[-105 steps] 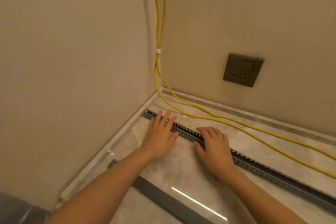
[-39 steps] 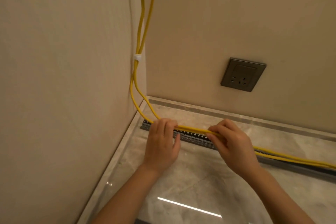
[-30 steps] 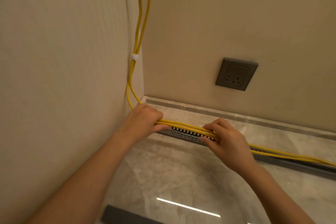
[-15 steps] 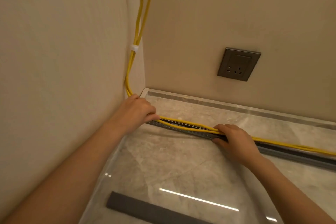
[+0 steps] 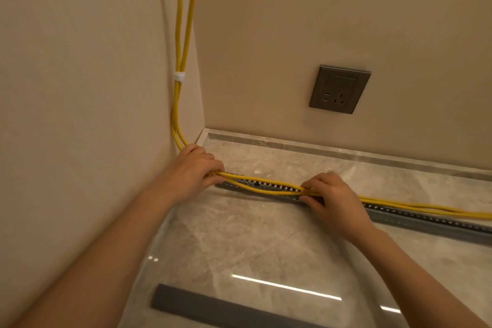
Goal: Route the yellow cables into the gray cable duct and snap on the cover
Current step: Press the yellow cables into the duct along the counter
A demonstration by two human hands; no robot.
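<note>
Showing, head view, centre frame: yellow cables (image 5: 266, 187) dropping down the corner at upper left, then running along the gray cable duct (image 5: 415, 221) toward right edge. Left hand (image 5: 193, 173) closed around cables at duct's corner end; right hand (image 5: 332, 196) pinching them over the slots. Cover (image 5: 213, 306) lying apart, lower centre. Cables judged light, pliable, springy; best gripped near each seating point.
</note>
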